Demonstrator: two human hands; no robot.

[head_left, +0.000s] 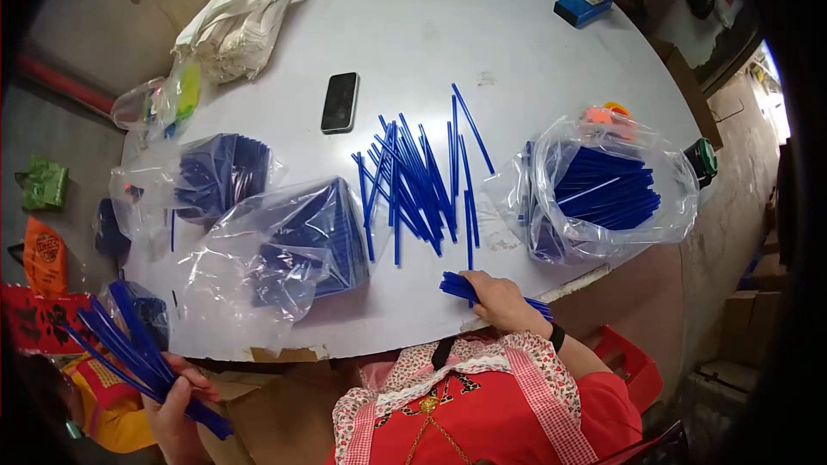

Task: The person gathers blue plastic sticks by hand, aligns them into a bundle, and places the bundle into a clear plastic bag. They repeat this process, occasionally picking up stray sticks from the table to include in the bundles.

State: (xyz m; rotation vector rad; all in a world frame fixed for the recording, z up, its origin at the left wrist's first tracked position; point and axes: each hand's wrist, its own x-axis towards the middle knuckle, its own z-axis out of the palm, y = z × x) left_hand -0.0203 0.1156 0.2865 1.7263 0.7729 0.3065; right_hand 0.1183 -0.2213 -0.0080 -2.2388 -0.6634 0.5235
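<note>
My left hand (pixel 179 389) is closed around a fanned bundle of thin blue plastic sticks (pixel 129 336), held off the table's near left edge. At the near edge, right of the middle, my right hand (pixel 506 303) grips a second bundle of blue sticks (pixel 457 286), lying sideways under its fingers. Beyond it, a loose pile of blue sticks (pixel 409 181) is spread over the table, pointing mostly away from me. One loose stick reaches down to my right hand. To the right, an open clear bag (pixel 680 198) holds many blue sticks (pixel 607 189).
Two clear bags (pixel 319 241) (pixel 228 168) of blue sticks lie on the white table (pixel 413 52)'s left. A phone (pixel 340 103) lies behind the pile. White sacks (pixel 237 26) stand far left, a blue box (pixel 582 6) far right. A red stool (pixel 633 366) is beside me.
</note>
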